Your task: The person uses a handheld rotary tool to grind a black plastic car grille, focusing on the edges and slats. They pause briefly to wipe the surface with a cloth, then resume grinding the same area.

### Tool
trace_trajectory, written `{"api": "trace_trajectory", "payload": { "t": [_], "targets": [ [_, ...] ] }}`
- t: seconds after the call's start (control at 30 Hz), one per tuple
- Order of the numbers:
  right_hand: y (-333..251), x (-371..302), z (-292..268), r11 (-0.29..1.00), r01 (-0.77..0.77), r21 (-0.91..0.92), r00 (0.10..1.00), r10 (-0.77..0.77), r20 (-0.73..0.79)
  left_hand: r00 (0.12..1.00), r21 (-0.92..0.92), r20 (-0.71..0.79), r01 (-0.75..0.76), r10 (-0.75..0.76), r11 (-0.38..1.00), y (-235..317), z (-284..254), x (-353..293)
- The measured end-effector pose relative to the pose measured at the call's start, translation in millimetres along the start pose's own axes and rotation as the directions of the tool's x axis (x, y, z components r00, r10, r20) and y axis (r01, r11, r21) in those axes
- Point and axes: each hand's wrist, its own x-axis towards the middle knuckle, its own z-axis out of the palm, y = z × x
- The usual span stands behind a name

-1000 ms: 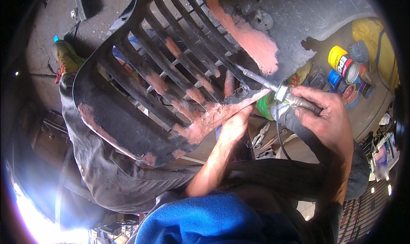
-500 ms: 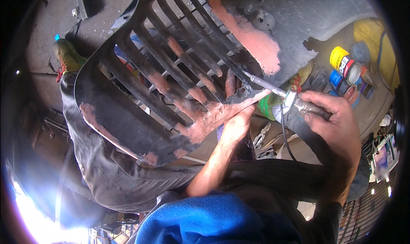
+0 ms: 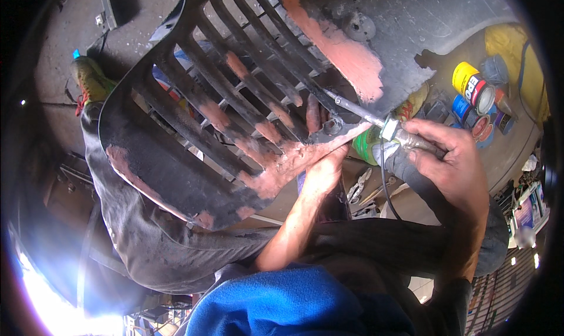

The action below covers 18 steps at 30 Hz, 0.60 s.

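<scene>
Above our legs (image 3: pixel 182 240), we are clasping a black grille (image 3: pixel 155 154) in our left hand (image 3: pixel 324 170) and a metal tool (image 3: pixel 364 112) in our right hand (image 3: pixel 453 159), perhaps risking gouges if the tool slips.

Black grille (image 3: pixel 237 65), top beyond view.

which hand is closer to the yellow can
Right. The right hand, gripping the metal tool, is just below the yellow can in the picture; the left hand, at the slatted panel's pink edge, is farther off, to the can's lower left.
</scene>
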Motion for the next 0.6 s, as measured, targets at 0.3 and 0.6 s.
{"api": "trace_trajectory", "payload": {
  "t": [0.3, 0.6],
  "targets": [
    [-6, -15, -12, 1.000, -0.028, 0.010, 1.000, 0.028, 0.005, 0.998, 0.260, 0.006, 0.062, -0.066, 0.964, -31, -15, -5],
    [1, -48, -18, 0.958, 0.250, -0.142, 0.953, -0.269, -0.136, 0.978, 0.427, 0.115, 0.107, -0.171, 0.898, -39, 7, -37]
  ]
}}
